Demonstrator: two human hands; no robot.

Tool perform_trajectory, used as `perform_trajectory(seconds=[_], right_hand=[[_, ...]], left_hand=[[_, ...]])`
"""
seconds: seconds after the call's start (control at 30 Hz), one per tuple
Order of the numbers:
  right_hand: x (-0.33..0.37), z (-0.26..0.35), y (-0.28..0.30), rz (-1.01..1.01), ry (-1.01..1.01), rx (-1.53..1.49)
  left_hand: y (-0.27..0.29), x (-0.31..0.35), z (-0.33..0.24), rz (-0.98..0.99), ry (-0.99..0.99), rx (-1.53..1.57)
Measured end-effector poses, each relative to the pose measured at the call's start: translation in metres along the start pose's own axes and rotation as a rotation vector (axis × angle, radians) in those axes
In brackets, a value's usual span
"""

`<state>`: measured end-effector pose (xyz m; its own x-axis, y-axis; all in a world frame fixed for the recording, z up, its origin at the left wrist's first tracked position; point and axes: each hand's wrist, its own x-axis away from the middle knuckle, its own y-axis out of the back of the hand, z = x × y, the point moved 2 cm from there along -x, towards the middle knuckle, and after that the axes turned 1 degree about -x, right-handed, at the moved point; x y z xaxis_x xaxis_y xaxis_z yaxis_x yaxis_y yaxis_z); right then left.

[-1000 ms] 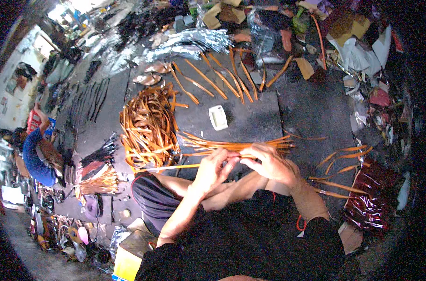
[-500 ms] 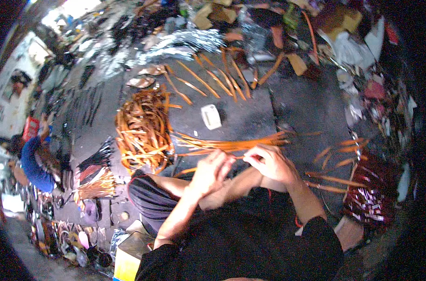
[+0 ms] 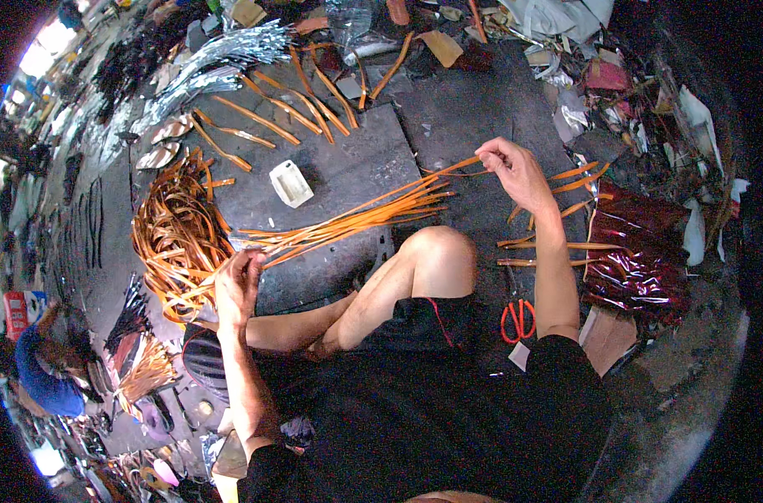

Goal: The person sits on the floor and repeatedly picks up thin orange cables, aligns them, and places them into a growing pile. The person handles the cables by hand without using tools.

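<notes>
My right hand (image 3: 520, 178) is raised at the right, thumb and fingers pinching one end of a narrow orange-brown strip (image 3: 436, 178). The strip runs taut down to the left, over a flat bundle of similar strips (image 3: 360, 216) lying on the dark board. My left hand (image 3: 236, 289) is closed at the bundle's left end, beside a large tangled heap of orange-brown strips (image 3: 176, 222). It appears to pinch the strip's other end, though its fingertips partly hide this.
A white block-shaped holder (image 3: 290, 184) sits on the board, with several separate strips (image 3: 268, 120) beyond. Orange-handled scissors (image 3: 517, 321) lie by my right arm, near a dark red shiny stack (image 3: 637, 251). A person in blue (image 3: 46, 377) sits at the left.
My hands have moved apart, the right one up and to the right, drawing a strip straight between them. My left hand has moved left. The view has shifted, and the scissors now show.
</notes>
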<state>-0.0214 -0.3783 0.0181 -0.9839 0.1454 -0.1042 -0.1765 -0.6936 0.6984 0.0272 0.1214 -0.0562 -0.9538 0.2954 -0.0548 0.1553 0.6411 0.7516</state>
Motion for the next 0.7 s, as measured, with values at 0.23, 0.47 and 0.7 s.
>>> perform_trajectory(seconds=[0.23,0.47,0.7], right_hand=[[-0.065,-0.077,-0.079,-0.067,0.122,0.233],[-0.237,-0.103,-0.176,-0.064,0.199,0.208],[-0.317,-0.163,-0.212,-0.066,0.463,0.464]], left_hand=[[-0.051,-0.009,0.044,0.138,0.034,0.059],[-0.039,-0.009,0.022,0.200,0.140,0.146],[-0.021,-0.002,0.003,0.185,0.176,0.299]])
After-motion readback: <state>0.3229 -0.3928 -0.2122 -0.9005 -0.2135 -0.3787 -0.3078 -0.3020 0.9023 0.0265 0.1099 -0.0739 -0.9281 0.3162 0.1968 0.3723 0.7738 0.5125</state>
